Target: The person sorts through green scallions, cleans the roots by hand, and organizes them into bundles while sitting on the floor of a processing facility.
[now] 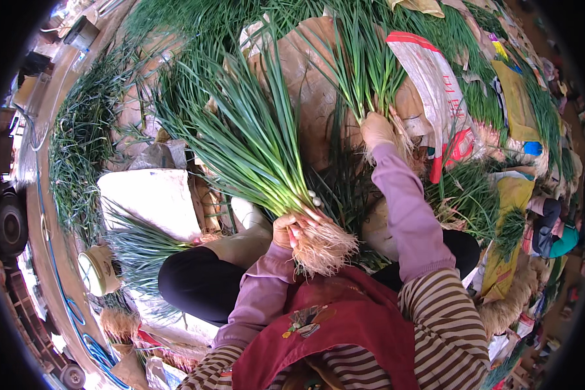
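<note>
My left hand (285, 233) is closed round the pale pink lower stems of a thick bunch of green garlic (266, 159). Its shaggy roots (325, 246) hang over my lap, and its long leaves fan up and to the left. Farther out on the right, my right hand (377, 131) grips a smaller bunch of green garlic (363, 75) by its lower stems, the leaves pointing away from me. Roots (403, 133) show beside that hand; whether they belong to the held bunch I cannot tell. My right fingers are partly hidden.
Heaped green leaves (195, 19) lie at the far side and left. A white and red woven sack (435, 84) lies right of my right hand. A white sheet (151, 205) and a cream bucket (99, 270) are at left. Another person (554, 231) is at far right.
</note>
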{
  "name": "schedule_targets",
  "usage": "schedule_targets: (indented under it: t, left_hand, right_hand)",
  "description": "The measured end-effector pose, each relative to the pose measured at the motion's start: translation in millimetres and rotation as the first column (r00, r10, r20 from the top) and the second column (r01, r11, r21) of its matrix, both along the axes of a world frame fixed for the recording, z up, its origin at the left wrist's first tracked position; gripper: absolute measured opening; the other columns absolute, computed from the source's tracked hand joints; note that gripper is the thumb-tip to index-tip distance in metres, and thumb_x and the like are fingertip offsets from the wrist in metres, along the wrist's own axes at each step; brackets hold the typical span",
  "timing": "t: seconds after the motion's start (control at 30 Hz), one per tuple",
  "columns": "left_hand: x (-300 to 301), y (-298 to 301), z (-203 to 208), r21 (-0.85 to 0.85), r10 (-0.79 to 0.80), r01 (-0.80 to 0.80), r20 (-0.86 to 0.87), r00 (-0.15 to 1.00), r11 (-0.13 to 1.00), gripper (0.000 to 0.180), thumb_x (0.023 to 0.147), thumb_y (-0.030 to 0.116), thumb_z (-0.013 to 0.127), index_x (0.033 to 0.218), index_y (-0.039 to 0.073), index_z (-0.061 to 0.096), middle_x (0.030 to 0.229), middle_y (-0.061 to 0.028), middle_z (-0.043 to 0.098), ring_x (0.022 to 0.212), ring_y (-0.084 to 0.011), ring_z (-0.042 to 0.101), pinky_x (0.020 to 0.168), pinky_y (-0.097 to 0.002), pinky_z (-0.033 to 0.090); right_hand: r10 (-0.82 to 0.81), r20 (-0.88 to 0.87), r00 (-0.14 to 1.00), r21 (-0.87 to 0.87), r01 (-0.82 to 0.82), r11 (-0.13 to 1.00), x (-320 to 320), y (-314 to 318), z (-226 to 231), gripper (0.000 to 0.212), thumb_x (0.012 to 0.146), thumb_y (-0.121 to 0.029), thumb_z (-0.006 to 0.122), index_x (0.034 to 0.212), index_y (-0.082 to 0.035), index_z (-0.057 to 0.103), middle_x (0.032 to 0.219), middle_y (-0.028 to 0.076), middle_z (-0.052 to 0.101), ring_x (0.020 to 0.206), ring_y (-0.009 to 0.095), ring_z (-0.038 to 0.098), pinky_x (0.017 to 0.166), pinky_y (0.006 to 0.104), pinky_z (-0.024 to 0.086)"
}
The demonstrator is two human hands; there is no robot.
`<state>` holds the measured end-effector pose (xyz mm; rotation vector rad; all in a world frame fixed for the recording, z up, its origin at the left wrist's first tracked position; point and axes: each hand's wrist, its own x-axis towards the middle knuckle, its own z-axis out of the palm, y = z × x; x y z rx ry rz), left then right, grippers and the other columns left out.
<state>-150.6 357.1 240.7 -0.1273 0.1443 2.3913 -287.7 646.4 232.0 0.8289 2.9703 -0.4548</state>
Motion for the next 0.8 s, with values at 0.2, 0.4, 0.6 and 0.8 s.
schedule_targets:
  t: [0.2, 0.4, 0.6, 0.8]
  left_hand:
    - [-1.7, -8.5, -32.0, -0.178, 0.091, -0.091, -0.009, 0.996, 0.98, 0.029, 0.067, 0.019, 0.059, 0.077, -0.007, 0.063, 0.077, -0.0252, 0.063, 0.081, -0.0373, 0.062, 0.083, -0.0452, 0.05]
    - [-9.2, 9.2, 7.1, -0.062, -0.03, 0.036, 0.087, 0.996, 0.997, 0.072, 0.067, 0.016, 0.06, 0.129, -0.01, 0.034, 0.089, -0.0246, 0.062, 0.092, -0.0346, 0.06, 0.086, -0.0455, 0.048]
    - [-0.4, -1.4, -24.9, -0.223, 0.08, -0.063, 0.068, 0.994, 0.973, 0.025, 0.07, 0.02, 0.06, 0.07, -0.006, 0.061, 0.084, -0.025, 0.063, 0.088, -0.0351, 0.06, 0.086, -0.0426, 0.047]
    - [7.3, -8.4, -77.3, -0.154, 0.089, -0.088, 0.002, 0.996, 0.984, 0.026, 0.076, 0.019, 0.055, 0.064, -0.003, 0.06, 0.073, -0.023, 0.063, 0.081, -0.0383, 0.061, 0.08, -0.0474, 0.049]
  right_hand:
    - [0.153, 0.073, 0.986, -0.112, -0.144, 0.983, 19.0, -31.9, 17.9, 0.025, 0.082, -0.022, 0.052, 0.083, -0.001, 0.064, 0.085, 0.018, 0.063, 0.081, 0.039, 0.06, 0.076, 0.0415, 0.047]
    - [0.028, 0.121, 0.992, 0.005, -0.029, 1.0, -0.3, 8.1, -5.0, 0.022, 0.078, -0.021, 0.055, 0.083, -0.002, 0.066, 0.09, 0.021, 0.064, 0.085, 0.037, 0.061, 0.076, 0.0431, 0.048]
    - [0.334, -0.008, 0.943, -0.244, -0.325, 0.913, 53.3, -56.1, 36.7, 0.019, 0.073, -0.024, 0.06, 0.081, -0.008, 0.067, 0.073, 0.015, 0.064, 0.07, 0.029, 0.063, 0.065, 0.0376, 0.049]
    - [0.514, -0.12, 0.849, -0.661, -0.455, 0.597, 135.6, -91.5, 44.4, 0.041, 0.088, -0.04, 0.053, 0.074, -0.002, 0.063, 0.061, 0.014, 0.055, 0.054, 0.025, 0.049, 0.056, 0.0353, 0.043]
